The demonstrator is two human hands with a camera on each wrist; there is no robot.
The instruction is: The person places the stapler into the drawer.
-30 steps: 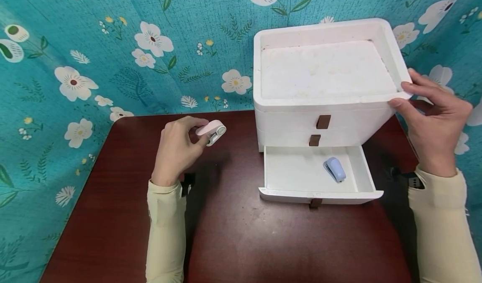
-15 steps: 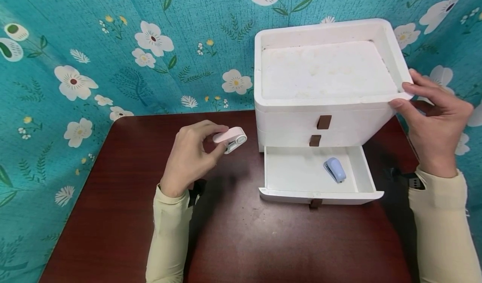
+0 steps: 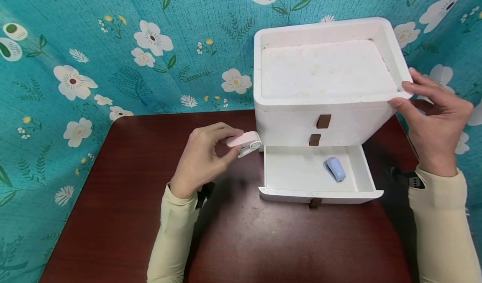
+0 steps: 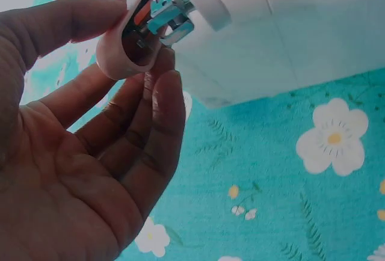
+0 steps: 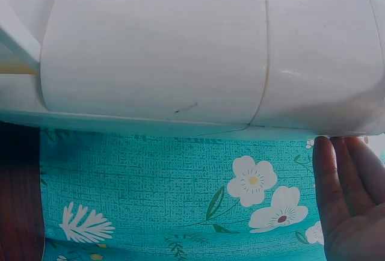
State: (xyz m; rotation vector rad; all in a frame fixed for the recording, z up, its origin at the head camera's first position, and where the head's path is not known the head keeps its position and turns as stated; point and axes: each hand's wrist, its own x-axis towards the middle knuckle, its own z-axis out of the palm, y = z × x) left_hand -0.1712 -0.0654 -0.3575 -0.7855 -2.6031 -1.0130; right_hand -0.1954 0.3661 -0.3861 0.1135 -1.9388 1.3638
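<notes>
My left hand pinches a pink and white mini stapler between thumb and fingertips, just left of a white drawer cabinet. From the left wrist view, the pink stapler shows its metal inner parts. My right hand grips the cabinet's front right corner, the thumb at the front and fingers on the rim and side. In the right wrist view, fingertips of the right hand touch the cabinet's side. Inside the pulled-out bottom drawer lies a light blue mini stapler.
Two upper drawers with brown tabs are closed. The cabinet's top is a shallow tray with a raised rim. Beneath everything is a dark red-brown table. A teal flowered cloth hangs behind.
The left hand has carried the pink stapler rightward and slightly toward the person, up to the cabinet's left side. The right hand, drawer and blue stapler have stayed in place.
</notes>
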